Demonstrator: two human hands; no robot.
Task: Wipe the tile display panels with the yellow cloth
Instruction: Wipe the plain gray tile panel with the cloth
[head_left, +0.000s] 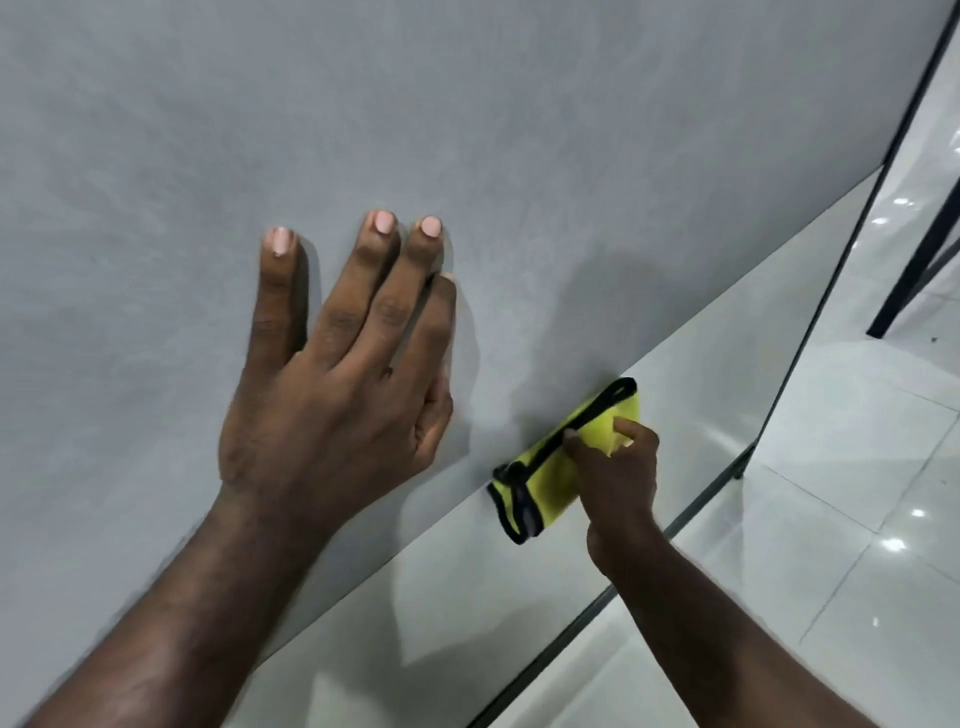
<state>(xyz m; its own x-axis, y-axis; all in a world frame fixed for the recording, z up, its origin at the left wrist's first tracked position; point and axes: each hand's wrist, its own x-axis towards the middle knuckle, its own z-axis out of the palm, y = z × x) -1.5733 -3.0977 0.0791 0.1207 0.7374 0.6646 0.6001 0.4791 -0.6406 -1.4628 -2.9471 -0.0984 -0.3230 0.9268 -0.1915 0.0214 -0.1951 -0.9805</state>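
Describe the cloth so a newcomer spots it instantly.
Start at the big grey panel, where the left hand lies flat. At its lower edge, the right hand grips the yellow cloth. It is the only bright thing, folded, black-trimmed.

The right hand covers part of the yellow cloth, and the grey panel runs off the top edge.

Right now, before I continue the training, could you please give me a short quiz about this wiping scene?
1. True or false: the left hand lies flat, fingers straight, on the grey panel.
2. Which hand holds the yellow cloth? A. left B. right C. both
3. Fill in: the cloth's edging is ____.
Key: 1 true; 2 B, the right hand; 3 black.
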